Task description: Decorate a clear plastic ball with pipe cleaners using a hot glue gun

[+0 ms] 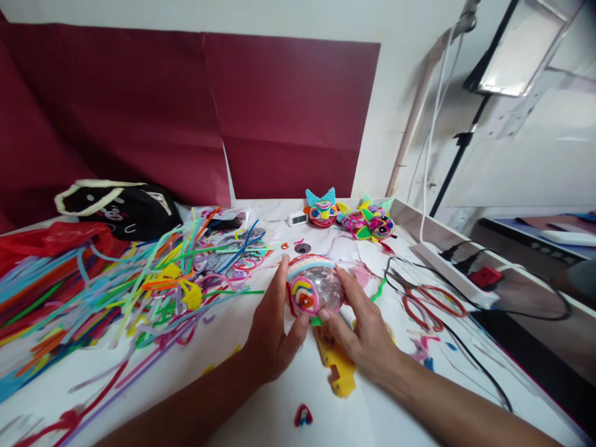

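Note:
Between my two hands sits a clear plastic ball [328, 287], partly covered with coloured pipe cleaners and bearing a round striped eye on its left. My left hand [278, 323] is closed around the ball's left side, its thumb near the bottom of the eye. From the right, my right hand [365, 326] grips the ball, thumb at the lower front. Under the ball and right hand lies a torn yellow piece [342, 372]. A small red and blue curled piece [303, 415] rests nearer to me.
Many loose pipe cleaners [172, 267] spread across the left, before a black bag [125, 211]. Two decorated balls, one with blue ears [322, 211], stand at the back near a small white digital display [297, 219]. Red-handled scissors [433, 304], cables and a power strip [459, 276] lie right.

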### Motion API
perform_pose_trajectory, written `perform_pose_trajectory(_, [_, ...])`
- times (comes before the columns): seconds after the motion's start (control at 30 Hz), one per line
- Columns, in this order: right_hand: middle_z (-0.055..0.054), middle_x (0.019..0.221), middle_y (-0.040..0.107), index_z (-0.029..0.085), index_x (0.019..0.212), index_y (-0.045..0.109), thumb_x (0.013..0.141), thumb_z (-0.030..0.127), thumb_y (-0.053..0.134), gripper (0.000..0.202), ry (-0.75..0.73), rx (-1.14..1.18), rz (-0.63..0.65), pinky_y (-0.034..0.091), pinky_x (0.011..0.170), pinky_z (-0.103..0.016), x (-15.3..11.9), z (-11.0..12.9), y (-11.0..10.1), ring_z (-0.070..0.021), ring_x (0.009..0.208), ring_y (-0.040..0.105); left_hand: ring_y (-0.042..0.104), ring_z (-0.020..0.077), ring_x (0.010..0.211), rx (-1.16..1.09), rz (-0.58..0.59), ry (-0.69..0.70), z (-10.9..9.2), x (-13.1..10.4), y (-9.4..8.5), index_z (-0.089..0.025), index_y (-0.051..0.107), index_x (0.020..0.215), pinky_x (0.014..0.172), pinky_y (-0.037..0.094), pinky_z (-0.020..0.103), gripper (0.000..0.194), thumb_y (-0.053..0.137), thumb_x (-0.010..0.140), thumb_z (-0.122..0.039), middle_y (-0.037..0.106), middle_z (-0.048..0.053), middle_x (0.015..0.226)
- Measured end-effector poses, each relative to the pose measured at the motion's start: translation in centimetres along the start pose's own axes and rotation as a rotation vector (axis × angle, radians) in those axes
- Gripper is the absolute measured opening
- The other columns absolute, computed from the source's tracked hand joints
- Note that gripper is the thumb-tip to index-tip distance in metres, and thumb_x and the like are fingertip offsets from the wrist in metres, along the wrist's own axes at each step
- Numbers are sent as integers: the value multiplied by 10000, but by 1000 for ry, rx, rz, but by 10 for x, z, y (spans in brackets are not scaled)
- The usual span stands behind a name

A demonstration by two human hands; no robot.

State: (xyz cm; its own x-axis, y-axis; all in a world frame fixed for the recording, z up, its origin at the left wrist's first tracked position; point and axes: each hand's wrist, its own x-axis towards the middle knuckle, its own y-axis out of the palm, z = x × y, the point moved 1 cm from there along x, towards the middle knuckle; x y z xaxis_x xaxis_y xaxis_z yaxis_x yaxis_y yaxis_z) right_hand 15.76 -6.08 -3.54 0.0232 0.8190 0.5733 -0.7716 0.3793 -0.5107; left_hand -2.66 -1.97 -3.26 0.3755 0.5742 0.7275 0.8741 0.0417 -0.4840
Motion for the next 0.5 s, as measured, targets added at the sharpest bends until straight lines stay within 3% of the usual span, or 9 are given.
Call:
perform_pose_trajectory(0.13, [-148, 1512, 468, 198, 1508, 355, 900, 472, 602, 711, -15, 4, -1, 433, 1121, -517, -1, -1, 1, -309, 1390, 456, 385, 292, 1434, -145, -50, -183, -3, -2, 1, -246, 42, 1580, 1166, 348, 471, 737, 447, 966, -293, 311, 151, 1601])
perform_pose_trajectory(0.37, [-137, 1527, 450, 220, 1526, 319, 905, 462, 607, 726, -34, 1, -1, 427, 1126, -518, -3, -3, 2, -307, 1400, 442, 455, 221, 1392, -166, -200, -349, -8, 5, 0, -185, 241, 1556, 1146, 390, 352, 576, 342, 1021, -371, 542, 105, 1458])
perform_pose_trajectory(0.5, [-138, 1526, 447, 225, 1524, 317, 904, 451, 608, 722, -59, 12, -2, 417, 1130, -529, -4, -3, 3, -312, 1400, 440, 486, 217, 1367, -166, -237, -464, -5, 7, -1, -241, 308, 1536, 1134, 406, 360, 550, 351, 1018, -420, 600, 55, 1403])
